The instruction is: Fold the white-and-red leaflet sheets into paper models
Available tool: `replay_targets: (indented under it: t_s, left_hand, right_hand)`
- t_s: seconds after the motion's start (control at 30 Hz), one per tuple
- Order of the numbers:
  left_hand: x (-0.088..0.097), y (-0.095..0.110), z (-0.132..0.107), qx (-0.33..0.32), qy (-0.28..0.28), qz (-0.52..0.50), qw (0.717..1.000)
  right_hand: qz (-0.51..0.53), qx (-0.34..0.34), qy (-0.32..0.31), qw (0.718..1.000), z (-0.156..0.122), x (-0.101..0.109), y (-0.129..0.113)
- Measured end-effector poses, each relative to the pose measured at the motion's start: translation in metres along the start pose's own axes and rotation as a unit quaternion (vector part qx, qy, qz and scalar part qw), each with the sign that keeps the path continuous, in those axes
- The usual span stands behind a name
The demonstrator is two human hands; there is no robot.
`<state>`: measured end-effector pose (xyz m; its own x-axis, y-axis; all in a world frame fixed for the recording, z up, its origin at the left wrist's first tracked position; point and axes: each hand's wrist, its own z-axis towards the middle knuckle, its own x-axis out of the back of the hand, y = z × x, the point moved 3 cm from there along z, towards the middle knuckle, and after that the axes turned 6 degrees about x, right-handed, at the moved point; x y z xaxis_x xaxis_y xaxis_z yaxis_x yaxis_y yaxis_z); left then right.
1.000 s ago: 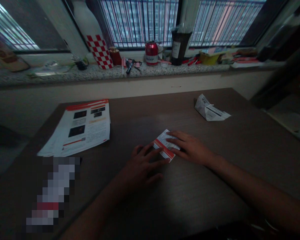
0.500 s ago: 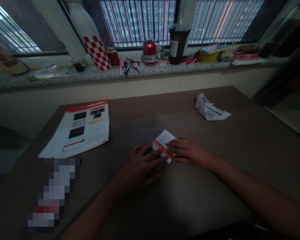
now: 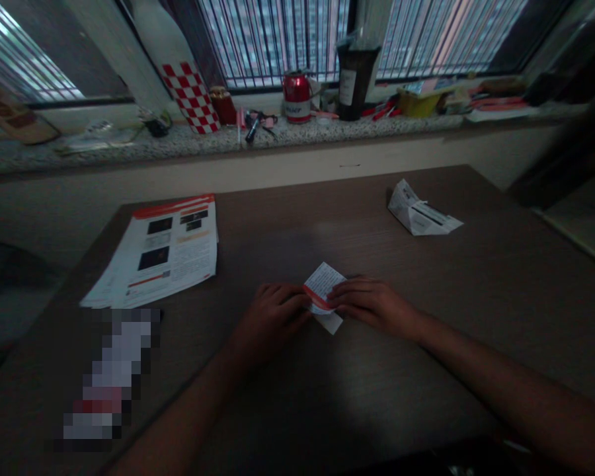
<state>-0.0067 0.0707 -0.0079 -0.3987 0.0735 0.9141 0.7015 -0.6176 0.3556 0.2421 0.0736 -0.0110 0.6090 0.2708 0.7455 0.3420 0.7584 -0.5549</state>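
Observation:
A small folded sheet of printed paper (image 3: pixel 322 281) with a red stripe lies on the brown table between my hands. Its near flap is lifted, and a pale layer shows below the stripe. My left hand (image 3: pixel 280 314) is closed on the paper's left corner, thumb and fingers together. From the other side, my right hand (image 3: pixel 371 301) grips the right edge with its fingers bunched over the paper. The fingertips partly cover both edges.
A folded paper piece (image 3: pixel 421 215) stands at the table's back right. Printed sheets (image 3: pixel 178 258) lie at the left, above a pixelated object (image 3: pixel 114 370). On the granite sill (image 3: pixel 178 149) are a red can (image 3: pixel 296 99), a dark pouch (image 3: pixel 354 82) and a checkered white bottle (image 3: pixel 191 96).
My left fingers, spread over the paper before, have drawn back and closed on its left corner. The near flap has come up, showing a pale layer beneath. My right hand stays on the right edge.

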Motion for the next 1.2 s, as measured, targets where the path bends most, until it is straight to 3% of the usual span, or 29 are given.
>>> replay_targets:
  t_s: [0.13,0.37,0.6,0.87,1.07,1.2]
  left_hand:
    - [0.0,0.002,0.003,0.003,0.017,-0.004,1.0]
    - [-0.004,0.004,0.009,0.038,0.025,-0.002,0.999]
    - [-0.002,-0.005,0.009,0.063,0.023,-0.06,0.996]
    - [0.008,-0.014,0.022,0.13,-0.028,-0.091,0.987]
    - [0.005,-0.018,0.032,0.216,-0.075,-0.066,0.971]
    - [0.002,-0.017,0.034,0.238,-0.075,-0.032,0.968]
  right_hand:
    - [0.023,-0.037,0.03,0.999,0.002,0.0,-0.002]
    - [0.004,-0.061,0.03,0.998,0.004,-0.001,-0.002]
    - [0.007,-0.107,0.045,0.993,0.022,-0.001,0.01]
    - [-0.017,-0.173,0.04,0.984,0.037,0.002,0.026]
    - [-0.063,-0.205,0.04,0.976,0.046,0.004,0.031]
    - [-0.126,-0.22,0.021,0.967,0.051,0.003,0.028]
